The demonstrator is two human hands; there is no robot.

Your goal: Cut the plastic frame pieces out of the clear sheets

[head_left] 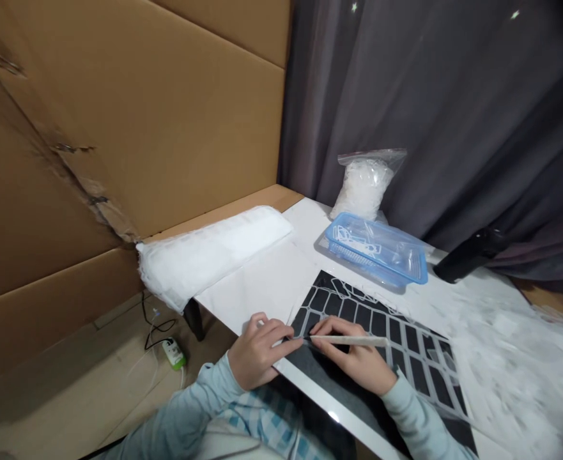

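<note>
Hand positions: the left hand (257, 351) lies at the near-left corner of the black sheet (406, 342), knuckles up, fingers bent and held close together, tips down on the sheet edge. Whether these fingers pinch anything cannot be told. The right hand (360, 364) rests on the sheet just beside the left hand and pinches a white stylus (353, 341) between thumb and fingers. The stylus lies nearly flat, its tip pointing left toward the left fingertips and touching the sheet, or very close to it, at that corner.

The black sheet carries a white grid of rounded rectangles and lies flat on the white worktop (271, 281), running from the near edge toward the far right. Part of the grid at the far end looks lifted and irregular.

Behind the sheet stands a blue tray (381, 263) holding clear-wrapped white parts. A zip bag (362, 185) of white pieces stands just behind the tray, against the grey curtain (454, 96). A black handle (468, 254) lies to the right of the tray. A white padded bundle (209, 252) lies along the left edge of the worktop, beside the cardboard panels (142, 128). Blurred white scraps (511, 358) cover the right side of the worktop. A power strip (173, 352) with a cable lies on the floor below the left edge.
</note>
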